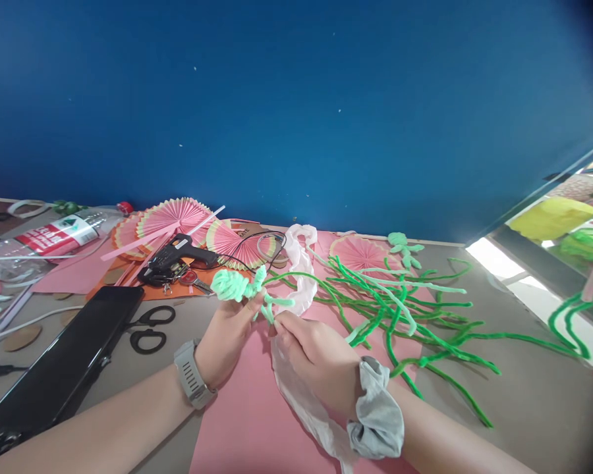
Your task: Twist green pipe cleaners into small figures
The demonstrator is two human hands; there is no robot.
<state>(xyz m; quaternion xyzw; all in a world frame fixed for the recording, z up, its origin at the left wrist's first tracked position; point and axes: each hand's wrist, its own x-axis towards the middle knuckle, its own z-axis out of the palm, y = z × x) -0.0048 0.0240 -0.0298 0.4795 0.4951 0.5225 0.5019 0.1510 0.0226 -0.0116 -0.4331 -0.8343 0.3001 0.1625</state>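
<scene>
Between thumb and fingers, my left hand grips a pale green pipe-cleaner figure, a thick coiled bundle with short ends sticking out to the right. My right hand is close beside it, its fingers pinched at the lower pale green stem. The exact hold of the right fingertips is partly hidden. A white crinkled strip runs behind and beneath my right hand. Below both hands lies a sheet of pink paper. Loose green pipe cleaners spread out to the right of my right hand.
Black-handled scissors and a black phone lie at left. Behind them are a glue gun, a plastic bottle and pink paper fans. A blue panel stands along the back. A pale green pipe-cleaner shape rests at back right.
</scene>
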